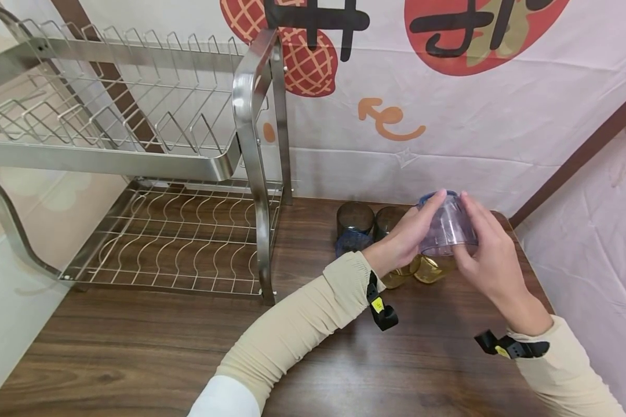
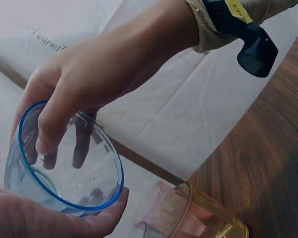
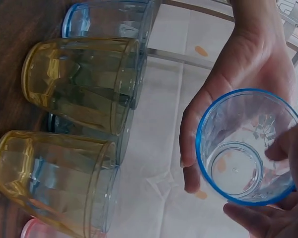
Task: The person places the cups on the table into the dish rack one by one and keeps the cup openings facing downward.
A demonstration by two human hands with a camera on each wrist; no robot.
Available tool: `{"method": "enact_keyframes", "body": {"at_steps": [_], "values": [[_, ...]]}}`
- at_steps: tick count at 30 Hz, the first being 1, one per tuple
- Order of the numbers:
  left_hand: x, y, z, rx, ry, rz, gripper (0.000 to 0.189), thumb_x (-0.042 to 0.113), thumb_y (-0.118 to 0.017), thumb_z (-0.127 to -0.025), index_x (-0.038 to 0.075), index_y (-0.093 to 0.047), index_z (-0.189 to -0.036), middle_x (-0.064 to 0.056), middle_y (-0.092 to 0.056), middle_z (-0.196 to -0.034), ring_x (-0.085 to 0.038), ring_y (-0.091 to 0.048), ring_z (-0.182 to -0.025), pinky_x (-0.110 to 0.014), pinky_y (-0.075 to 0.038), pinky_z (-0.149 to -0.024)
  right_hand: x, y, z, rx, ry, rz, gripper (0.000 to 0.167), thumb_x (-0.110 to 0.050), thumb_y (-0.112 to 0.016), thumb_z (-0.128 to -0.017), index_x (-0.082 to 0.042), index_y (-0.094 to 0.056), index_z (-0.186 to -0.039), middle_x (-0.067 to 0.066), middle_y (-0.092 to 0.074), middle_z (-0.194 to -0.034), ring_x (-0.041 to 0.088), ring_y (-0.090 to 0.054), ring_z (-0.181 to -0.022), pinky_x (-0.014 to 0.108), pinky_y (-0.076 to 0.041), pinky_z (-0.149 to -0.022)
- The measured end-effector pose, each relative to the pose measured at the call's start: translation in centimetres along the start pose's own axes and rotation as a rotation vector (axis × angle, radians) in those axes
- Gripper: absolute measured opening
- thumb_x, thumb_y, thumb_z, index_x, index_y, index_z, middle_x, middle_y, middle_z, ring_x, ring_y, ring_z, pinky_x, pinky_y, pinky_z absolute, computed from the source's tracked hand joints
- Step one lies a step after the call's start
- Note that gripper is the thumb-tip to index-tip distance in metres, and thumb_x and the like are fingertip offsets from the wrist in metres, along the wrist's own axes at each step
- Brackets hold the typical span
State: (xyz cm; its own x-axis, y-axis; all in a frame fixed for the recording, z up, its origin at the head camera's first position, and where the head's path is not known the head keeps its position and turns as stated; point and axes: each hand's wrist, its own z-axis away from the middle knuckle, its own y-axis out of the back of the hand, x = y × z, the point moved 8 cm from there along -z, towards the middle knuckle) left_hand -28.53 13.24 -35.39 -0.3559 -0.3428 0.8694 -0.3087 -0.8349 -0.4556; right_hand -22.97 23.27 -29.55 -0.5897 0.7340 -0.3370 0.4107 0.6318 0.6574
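Observation:
A clear glass cup with a blue rim (image 1: 446, 229) is held above the table between both hands. My left hand (image 1: 409, 234) grips it from the left, with fingers and thumb against its outer side. My right hand (image 1: 492, 263) pinches the wall on the right, its thumb inside the mouth and its other fingers outside. Both wrist views look into the cup's mouth. Below the hands stand yellow glasses (image 3: 79, 82), partly hidden in the head view. To their left are two dark grey glasses (image 1: 356, 217) and a blue glass (image 1: 352, 243).
On the left stands a two-tier metal dish rack (image 1: 258, 174) with wire shelves. A pink glass (image 3: 44, 229) shows at the edge of the right wrist view. The wooden table (image 1: 313, 370) meets a printed cloth wall (image 1: 339, 156) at the back.

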Motion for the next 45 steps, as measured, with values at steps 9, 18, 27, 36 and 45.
{"method": "enact_keyframes", "body": {"at_steps": [9, 18, 27, 36, 45], "values": [[0.8, 1.6, -0.1, 0.074, -0.085, -0.147, 0.047, 0.049, -0.06, -0.099, 0.01, -0.063, -0.125, 0.002, -0.067, -0.099, -0.012, -0.065, -0.086, -0.029, -0.057, -0.078, -0.4, -0.7, 0.4, -0.047, 0.155, -0.141, 0.08, -0.033, -0.07, -0.09, 0.005, -0.037, -0.152, 0.028, -0.048, -0.147, 0.041, -0.052, -0.121, 0.008, -0.035, -0.103], [0.8, 2.4, 0.0, 0.07, -0.086, -0.169, 0.045, 0.048, -0.065, -0.097, 0.011, -0.063, -0.122, 0.004, -0.068, -0.096, -0.01, -0.066, -0.082, -0.027, -0.057, -0.076, -0.7, -0.8, 0.8, -0.046, 0.212, -0.201, 0.089, -0.06, -0.058, -0.096, 0.009, -0.038, -0.149, 0.028, -0.047, -0.146, 0.018, -0.043, -0.138, 0.017, -0.033, -0.111], [1.0, 3.1, -0.1, 0.079, -0.094, -0.278, 0.05, 0.045, -0.067, -0.096, 0.01, -0.059, -0.13, 0.006, -0.065, -0.102, -0.007, -0.063, -0.087, -0.024, -0.054, -0.077, -0.4, -0.3, 0.7, -0.035, 0.192, -0.331, 0.059, -0.033, -0.052, -0.104, 0.01, -0.045, -0.145, 0.027, -0.05, -0.145, 0.016, -0.045, -0.139, 0.019, -0.038, -0.111], [1.3, 3.3, 0.3, 0.047, -0.157, -0.295, 0.043, 0.038, -0.069, -0.096, 0.009, -0.059, -0.126, 0.005, -0.065, -0.099, -0.007, -0.064, -0.084, -0.023, -0.055, -0.077, 0.4, 0.3, 0.8, 0.003, 0.118, -0.366, 0.057, -0.039, -0.038, -0.111, 0.007, -0.051, -0.141, 0.023, -0.062, -0.132, 0.008, -0.061, -0.119, 0.015, -0.046, -0.096], [1.7, 4.1, 0.7, -0.002, -0.25, -0.396, 0.046, 0.032, -0.068, -0.097, 0.011, -0.053, -0.135, 0.005, -0.062, -0.111, -0.007, -0.063, -0.096, -0.025, -0.055, -0.084, 2.3, 0.4, 1.1, -0.016, -0.035, -0.26, 0.035, -0.021, -0.046, -0.109, 0.003, -0.061, -0.131, 0.016, -0.067, -0.123, -0.002, -0.061, -0.104, 0.01, -0.043, -0.089]]}}
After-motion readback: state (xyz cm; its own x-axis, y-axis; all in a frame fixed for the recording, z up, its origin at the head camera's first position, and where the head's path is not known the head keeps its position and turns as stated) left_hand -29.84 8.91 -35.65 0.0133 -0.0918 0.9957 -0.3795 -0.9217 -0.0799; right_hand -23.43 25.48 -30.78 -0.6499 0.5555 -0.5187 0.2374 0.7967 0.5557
